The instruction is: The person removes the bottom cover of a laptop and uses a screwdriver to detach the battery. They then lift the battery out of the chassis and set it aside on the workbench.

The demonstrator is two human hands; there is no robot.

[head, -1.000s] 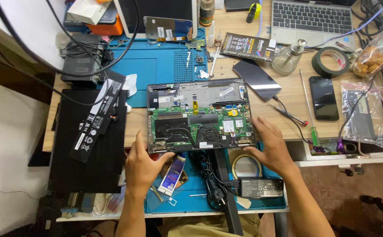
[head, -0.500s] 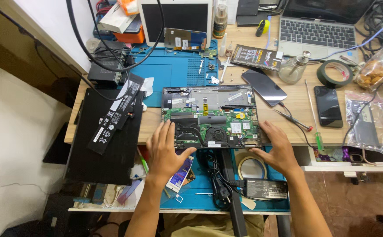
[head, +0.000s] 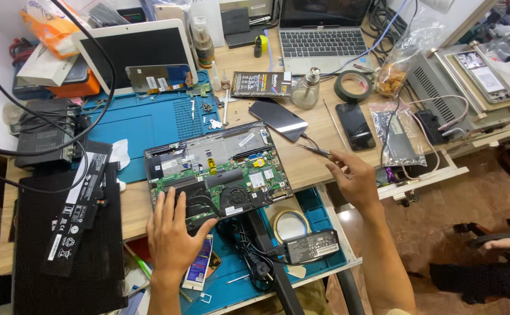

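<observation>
Your left hand [head: 173, 233] lies flat, fingers spread, on the opened laptop [head: 217, 175], whose bare, fragile board wants edge holds, while your right hand [head: 357, 181] hovers loosely open beside it.

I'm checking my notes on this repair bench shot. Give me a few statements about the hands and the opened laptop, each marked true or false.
1. The left hand lies flat on the near edge of the opened laptop. True.
2. The right hand rests on the laptop's fan. False: it is off to the laptop's right, at a thin tool on the wooden bench.
3. The laptop's circuit board is exposed. True.
4. A roll of tape sits on the blue mat. False: it lies on the bench, near the silver laptop.
</observation>
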